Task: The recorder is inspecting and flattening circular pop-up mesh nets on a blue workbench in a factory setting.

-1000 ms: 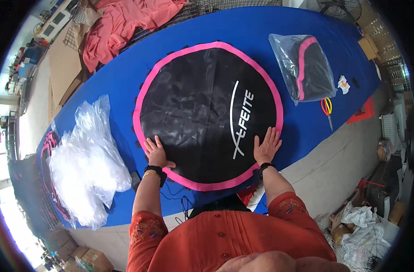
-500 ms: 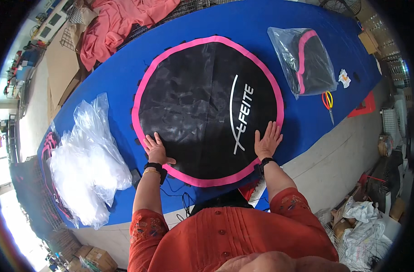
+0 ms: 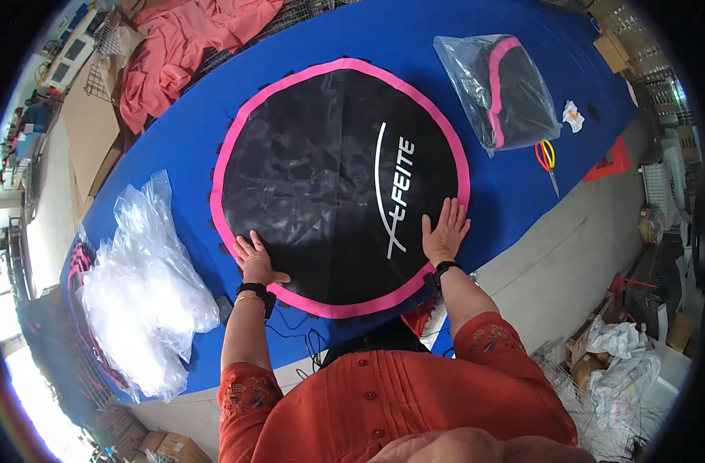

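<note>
A round black trampoline mat (image 3: 306, 170) with a pink border and small dark tabs along its rim lies flat on the blue-covered table (image 3: 515, 220). White printing runs along its right part. My left hand (image 3: 255, 261) rests on the mat's near left edge, fingers spread and palm down. On the near right edge lies my right hand (image 3: 447, 231), flat, its fingers stretched out. Neither hand holds anything. Dark bands circle both wrists.
Clear plastic bags (image 3: 144, 293) are heaped at the left. At the far right lie a bagged black-and-pink folded mat (image 3: 515, 96), scissors (image 3: 548, 163) with red-yellow handles and a crumpled scrap (image 3: 572, 116). Pink cloth (image 3: 175, 58) drapes beyond the table's far left edge.
The whole view has shifted slightly, so the table and its things appear a little farther left. Both hands remain flat on the mat's near edge.
</note>
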Demonstrator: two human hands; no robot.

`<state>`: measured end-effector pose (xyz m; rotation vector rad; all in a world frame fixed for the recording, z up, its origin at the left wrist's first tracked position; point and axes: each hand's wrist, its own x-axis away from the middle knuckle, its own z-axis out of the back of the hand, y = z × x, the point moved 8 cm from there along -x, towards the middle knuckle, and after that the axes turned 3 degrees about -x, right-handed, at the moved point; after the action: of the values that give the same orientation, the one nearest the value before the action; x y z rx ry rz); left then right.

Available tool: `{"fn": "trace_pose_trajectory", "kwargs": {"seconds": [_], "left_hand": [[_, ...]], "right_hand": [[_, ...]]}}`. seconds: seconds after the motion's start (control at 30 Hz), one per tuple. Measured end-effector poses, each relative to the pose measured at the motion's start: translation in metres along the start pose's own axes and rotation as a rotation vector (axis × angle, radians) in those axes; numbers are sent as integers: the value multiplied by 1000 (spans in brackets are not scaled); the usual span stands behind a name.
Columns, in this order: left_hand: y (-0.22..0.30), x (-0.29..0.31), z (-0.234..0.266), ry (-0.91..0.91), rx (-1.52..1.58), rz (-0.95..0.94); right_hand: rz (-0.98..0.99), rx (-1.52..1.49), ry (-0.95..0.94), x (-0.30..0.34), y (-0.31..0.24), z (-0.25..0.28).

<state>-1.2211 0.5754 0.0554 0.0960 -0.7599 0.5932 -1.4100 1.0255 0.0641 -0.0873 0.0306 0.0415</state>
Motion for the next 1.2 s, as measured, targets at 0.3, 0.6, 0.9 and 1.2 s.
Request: {"fn": "trace_pose_trajectory", "kwargs": {"seconds": [0.3,0.6,0.9,1.2], "left_hand": [[2,2,2,3,-2,4],[-1,3,2,-12,12,9],[-1,5,2,74,44,-11],[0,2,4,9,-12,-3]], "right_hand": [[8,-5,0,0,1,-1],[10,5,2,1,-2,0],[28,39,2,1,-4,-2],[65,139,24,1,-1,-15]]}}
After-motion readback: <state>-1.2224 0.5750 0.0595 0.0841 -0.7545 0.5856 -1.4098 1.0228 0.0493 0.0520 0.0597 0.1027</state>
